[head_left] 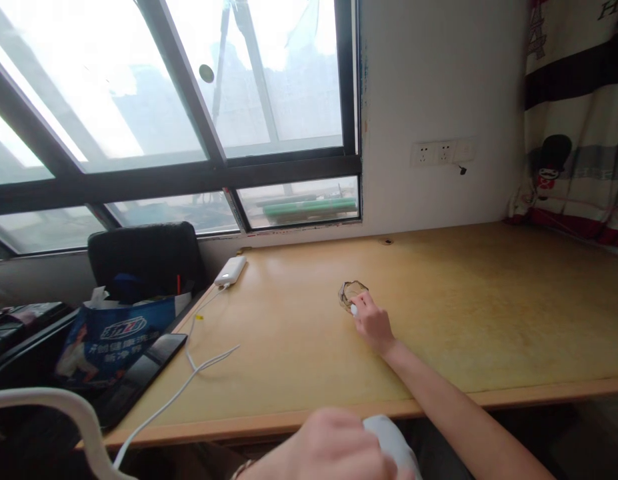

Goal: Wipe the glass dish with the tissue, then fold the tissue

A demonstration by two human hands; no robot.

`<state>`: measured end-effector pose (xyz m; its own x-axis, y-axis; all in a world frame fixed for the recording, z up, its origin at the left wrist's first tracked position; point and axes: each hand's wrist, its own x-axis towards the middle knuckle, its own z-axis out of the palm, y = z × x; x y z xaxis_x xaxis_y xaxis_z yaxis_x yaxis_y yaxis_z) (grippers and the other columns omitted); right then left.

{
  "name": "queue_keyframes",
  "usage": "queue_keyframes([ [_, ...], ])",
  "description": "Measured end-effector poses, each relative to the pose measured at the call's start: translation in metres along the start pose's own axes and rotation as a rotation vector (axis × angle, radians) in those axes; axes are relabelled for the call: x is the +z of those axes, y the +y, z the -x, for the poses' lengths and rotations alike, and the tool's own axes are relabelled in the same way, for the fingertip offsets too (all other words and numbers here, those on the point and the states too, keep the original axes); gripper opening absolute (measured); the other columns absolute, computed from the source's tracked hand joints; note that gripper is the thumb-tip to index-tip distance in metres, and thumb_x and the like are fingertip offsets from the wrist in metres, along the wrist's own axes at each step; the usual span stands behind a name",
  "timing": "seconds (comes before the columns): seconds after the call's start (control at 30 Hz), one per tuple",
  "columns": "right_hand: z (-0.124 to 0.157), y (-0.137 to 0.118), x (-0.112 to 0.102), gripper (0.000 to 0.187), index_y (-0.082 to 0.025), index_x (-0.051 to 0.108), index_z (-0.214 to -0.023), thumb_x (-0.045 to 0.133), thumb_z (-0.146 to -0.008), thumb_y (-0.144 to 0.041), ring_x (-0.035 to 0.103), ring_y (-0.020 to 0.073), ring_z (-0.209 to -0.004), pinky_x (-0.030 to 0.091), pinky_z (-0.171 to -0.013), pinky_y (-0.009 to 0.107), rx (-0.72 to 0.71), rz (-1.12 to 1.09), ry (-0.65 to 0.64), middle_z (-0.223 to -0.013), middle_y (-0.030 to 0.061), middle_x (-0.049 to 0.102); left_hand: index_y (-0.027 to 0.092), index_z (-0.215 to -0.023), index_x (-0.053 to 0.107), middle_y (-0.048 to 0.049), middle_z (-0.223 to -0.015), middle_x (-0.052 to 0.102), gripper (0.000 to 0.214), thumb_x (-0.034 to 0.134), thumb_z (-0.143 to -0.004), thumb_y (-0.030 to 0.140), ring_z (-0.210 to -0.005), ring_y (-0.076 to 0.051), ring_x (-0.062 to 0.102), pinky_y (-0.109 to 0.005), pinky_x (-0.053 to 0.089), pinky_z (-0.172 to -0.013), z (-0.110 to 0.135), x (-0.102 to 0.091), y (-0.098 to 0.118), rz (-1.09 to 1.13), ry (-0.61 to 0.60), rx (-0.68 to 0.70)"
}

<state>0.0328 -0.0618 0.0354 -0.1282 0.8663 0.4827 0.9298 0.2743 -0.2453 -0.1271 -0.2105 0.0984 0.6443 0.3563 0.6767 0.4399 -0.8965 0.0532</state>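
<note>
My right hand [375,325] reaches over the tabletop with its fingers closed around a small white object [354,310], mostly hidden by the fingers. Right at its fingertips lies a see-through, dark-rimmed ring-shaped thing [345,293], which looks like a glass ashtray. I cannot tell whether the fingers touch it. Close to the camera, below the desk's front edge, my left hand [333,448] is blurred, with its fingers curled in. A white shape [393,440] shows just beside it; whether the hand holds this is unclear.
The yellowish desk [489,300] runs along the wall. At its left end are a white power bank [231,271], a white cable [209,363] and a black tablet-like slab [146,373]. A blue bag [113,340] and black chair [143,250] stand beyond. A white curved tube [63,398] crosses the lower left.
</note>
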Motion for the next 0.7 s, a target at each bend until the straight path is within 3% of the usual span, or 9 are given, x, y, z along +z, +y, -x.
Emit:
queue_keyframes([
  [0.07, 0.0, -0.001, 0.0, 0.023, -0.022, 0.048, -0.102, 0.04, -0.081, -0.023, 0.055, 0.0128, -0.067, 0.035, -0.053, 0.021, 0.0, -0.02, 0.01, -0.094, 0.0042, 0.053, 0.023, -0.087, 0.055, -0.0009, -0.067, 0.055, 0.012, 0.051, -0.077, 0.02, -0.056, -0.011, 0.051, -0.024, 0.045, -0.053, -0.025, 0.022, -0.036, 0.018, 0.05, -0.051],
  [0.13, -0.001, -0.001, 0.0, 0.022, -0.022, 0.049, -0.101, 0.04, -0.081, -0.022, 0.055, 0.0133, -0.069, 0.036, -0.053, 0.021, -0.003, -0.046, 0.027, -0.094, 0.0044, 0.052, 0.019, -0.084, 0.054, -0.0013, -0.066, 0.055, 0.011, 0.047, -0.078, 0.015, -0.053, -0.009, 0.05, -0.022, 0.045, -0.052, -0.044, 0.048, -0.076, 0.034, 0.149, -0.186],
  [0.23, -0.002, 0.001, 0.003, 0.023, -0.02, 0.05, -0.101, 0.038, -0.081, -0.02, 0.054, 0.0137, -0.072, 0.038, -0.057, 0.021, 0.012, -0.095, 0.071, -0.093, 0.0052, 0.052, 0.019, -0.099, 0.049, -0.0063, -0.091, 0.057, 0.023, 0.037, -0.08, 0.013, -0.063, -0.008, 0.055, -0.022, 0.047, -0.063, -0.054, 0.085, -0.125, 0.058, 0.129, -0.349],
  [0.3, -0.003, 0.005, 0.005, 0.024, -0.018, 0.05, -0.102, 0.038, -0.081, -0.019, 0.054, 0.0143, -0.073, 0.039, -0.06, 0.022, 0.033, -0.121, 0.102, -0.092, 0.0062, 0.052, 0.019, -0.109, 0.043, -0.0091, -0.108, 0.051, 0.032, 0.039, -0.078, 0.013, -0.068, -0.009, 0.056, -0.024, 0.048, -0.066, -0.052, 0.104, -0.145, 0.068, 0.018, -0.324],
  [0.4, -0.004, 0.01, 0.006, 0.025, -0.018, 0.051, -0.102, 0.039, -0.08, -0.018, 0.053, 0.0148, -0.074, 0.039, -0.063, 0.022, 0.036, -0.163, 0.11, -0.092, 0.0067, 0.052, 0.017, -0.11, 0.039, -0.0117, -0.115, 0.044, 0.035, 0.043, -0.075, 0.015, -0.072, -0.011, 0.057, -0.025, 0.049, -0.064, -0.045, 0.123, -0.159, 0.078, -0.094, -0.285],
  [0.57, -0.005, 0.01, -0.002, 0.022, -0.02, 0.052, -0.097, 0.041, -0.078, -0.017, 0.053, 0.0148, -0.079, 0.042, -0.07, 0.024, -0.084, -0.38, 0.061, -0.092, 0.0055, 0.053, 0.017, -0.095, 0.041, -0.0083, -0.1, 0.047, 0.019, 0.043, -0.077, 0.018, -0.062, -0.009, 0.054, -0.023, 0.047, -0.057, -0.033, 0.133, -0.166, 0.033, -0.058, -0.348],
  [0.63, -0.007, 0.009, -0.005, 0.025, -0.019, 0.051, -0.1, 0.046, -0.075, -0.019, 0.052, 0.0156, -0.08, 0.043, -0.073, 0.027, -0.031, -0.512, 0.133, -0.099, 0.0075, 0.051, 0.018, -0.093, 0.041, -0.0068, -0.097, 0.047, 0.015, 0.044, -0.078, 0.021, -0.059, -0.007, 0.052, -0.022, 0.047, -0.056, -0.027, 0.13, -0.168, 0.049, -0.013, -0.39],
  [0.7, -0.01, 0.011, -0.006, 0.033, -0.018, 0.048, -0.105, 0.05, -0.073, -0.025, 0.053, 0.016, -0.078, 0.045, -0.068, 0.028, 0.14, -0.646, 0.232, -0.107, 0.01, 0.048, 0.018, -0.09, 0.04, -0.0064, -0.097, 0.046, 0.014, 0.045, -0.078, 0.023, -0.058, -0.006, 0.05, -0.022, 0.047, -0.057, -0.023, 0.127, -0.171, 0.065, 0.033, -0.429],
])
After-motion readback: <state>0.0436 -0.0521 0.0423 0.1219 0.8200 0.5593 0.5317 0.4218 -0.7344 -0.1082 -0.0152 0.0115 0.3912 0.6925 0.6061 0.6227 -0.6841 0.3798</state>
